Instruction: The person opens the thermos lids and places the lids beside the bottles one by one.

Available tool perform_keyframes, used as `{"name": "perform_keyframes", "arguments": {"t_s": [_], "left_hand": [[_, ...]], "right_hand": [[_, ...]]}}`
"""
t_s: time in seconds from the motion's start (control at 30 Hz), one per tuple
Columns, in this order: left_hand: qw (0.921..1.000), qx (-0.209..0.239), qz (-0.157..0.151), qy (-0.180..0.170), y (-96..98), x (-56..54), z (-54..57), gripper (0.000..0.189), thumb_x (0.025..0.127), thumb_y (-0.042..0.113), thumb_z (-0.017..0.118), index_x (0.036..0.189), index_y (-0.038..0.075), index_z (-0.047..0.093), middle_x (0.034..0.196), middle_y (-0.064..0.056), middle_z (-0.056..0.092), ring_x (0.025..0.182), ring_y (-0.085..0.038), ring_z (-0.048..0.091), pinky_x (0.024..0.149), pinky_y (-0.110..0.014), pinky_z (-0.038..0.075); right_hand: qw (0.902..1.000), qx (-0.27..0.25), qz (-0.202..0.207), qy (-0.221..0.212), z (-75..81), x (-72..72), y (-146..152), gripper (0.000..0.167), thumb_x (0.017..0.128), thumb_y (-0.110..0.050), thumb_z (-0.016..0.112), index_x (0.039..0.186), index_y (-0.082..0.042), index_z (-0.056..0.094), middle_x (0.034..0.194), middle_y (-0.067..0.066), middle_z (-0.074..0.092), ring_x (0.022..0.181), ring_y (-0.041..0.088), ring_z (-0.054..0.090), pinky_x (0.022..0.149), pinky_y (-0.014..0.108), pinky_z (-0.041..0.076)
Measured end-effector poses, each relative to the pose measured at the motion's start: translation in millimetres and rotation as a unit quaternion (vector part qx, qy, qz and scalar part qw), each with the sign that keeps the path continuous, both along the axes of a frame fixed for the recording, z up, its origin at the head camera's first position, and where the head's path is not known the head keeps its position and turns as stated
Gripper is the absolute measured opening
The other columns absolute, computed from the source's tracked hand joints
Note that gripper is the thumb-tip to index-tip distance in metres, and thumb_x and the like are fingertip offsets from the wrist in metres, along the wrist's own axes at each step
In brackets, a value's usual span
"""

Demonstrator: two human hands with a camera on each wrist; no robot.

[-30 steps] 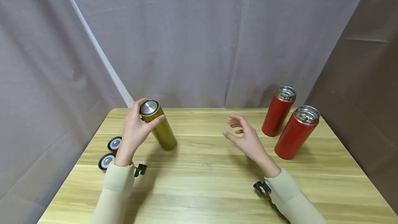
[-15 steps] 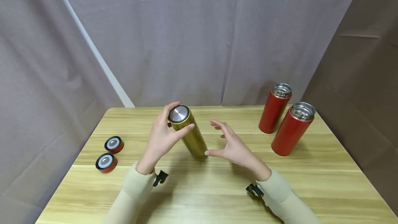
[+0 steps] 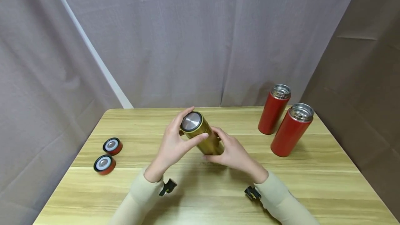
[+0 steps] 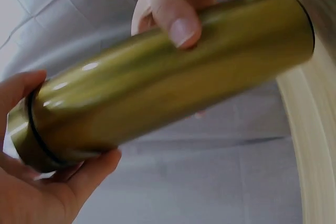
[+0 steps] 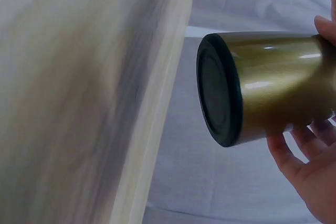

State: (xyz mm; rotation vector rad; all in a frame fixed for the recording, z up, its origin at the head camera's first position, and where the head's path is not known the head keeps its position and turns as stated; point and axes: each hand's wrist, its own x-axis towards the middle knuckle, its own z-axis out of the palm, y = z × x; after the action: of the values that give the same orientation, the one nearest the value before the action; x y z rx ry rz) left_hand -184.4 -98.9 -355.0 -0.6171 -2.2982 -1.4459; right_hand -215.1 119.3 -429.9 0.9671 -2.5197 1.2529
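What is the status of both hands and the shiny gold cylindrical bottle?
Left hand grips lid end, right hand grips body. Shiny gold cylindrical bottle tilted, held off wooden table. Two lidless red cylindrical bottles stand apart, seemingly not obstructing.

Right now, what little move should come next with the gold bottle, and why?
Probably a small twist of the lid with the left hand: that hand holds the gold bottle by its lidded end, the right hand grips it lower down, and two red bottles stand open.
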Motion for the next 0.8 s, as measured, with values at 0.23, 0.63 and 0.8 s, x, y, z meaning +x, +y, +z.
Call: {"name": "perform_keyframes", "arguments": {"t_s": [0.23,0.63,0.8], "left_hand": [[0.9902,-0.107,-0.089,-0.004,-28.7,-2.0,10.3,0.078,0.087,0.032,0.081,0.153,0.021,0.040,0.144,0.000,0.049,0.126,-0.017,0.051,0.104,-0.042,0.046],[0.9660,-0.206,-0.133,0.082,-56.9,-9.3,20.0,0.078,0.084,0.034,0.084,0.149,0.014,0.047,0.142,-0.001,0.055,0.129,-0.017,0.052,0.107,-0.038,0.045],[0.9606,-0.209,-0.127,0.132,-59.8,-13.5,14.7,0.076,0.081,0.042,0.085,0.144,0.015,0.053,0.137,0.000,0.059,0.123,-0.016,0.058,0.103,-0.035,0.049]], "right_hand": [[0.9947,0.032,-0.012,0.097,1.2,-5.0,6,0.091,0.069,-0.034,0.093,0.148,-0.023,0.048,0.127,0.001,0.064,0.102,0.019,0.063,0.080,0.042,0.054],[0.9889,0.048,0.009,0.140,4.3,-6.8,7,0.093,0.068,-0.032,0.092,0.149,-0.023,0.049,0.125,0.001,0.065,0.101,0.017,0.063,0.077,0.041,0.054],[0.9888,0.053,0.011,0.139,4.6,-6.0,5,0.093,0.067,-0.033,0.093,0.149,-0.022,0.049,0.125,0.002,0.065,0.102,0.018,0.063,0.078,0.042,0.055]]}}
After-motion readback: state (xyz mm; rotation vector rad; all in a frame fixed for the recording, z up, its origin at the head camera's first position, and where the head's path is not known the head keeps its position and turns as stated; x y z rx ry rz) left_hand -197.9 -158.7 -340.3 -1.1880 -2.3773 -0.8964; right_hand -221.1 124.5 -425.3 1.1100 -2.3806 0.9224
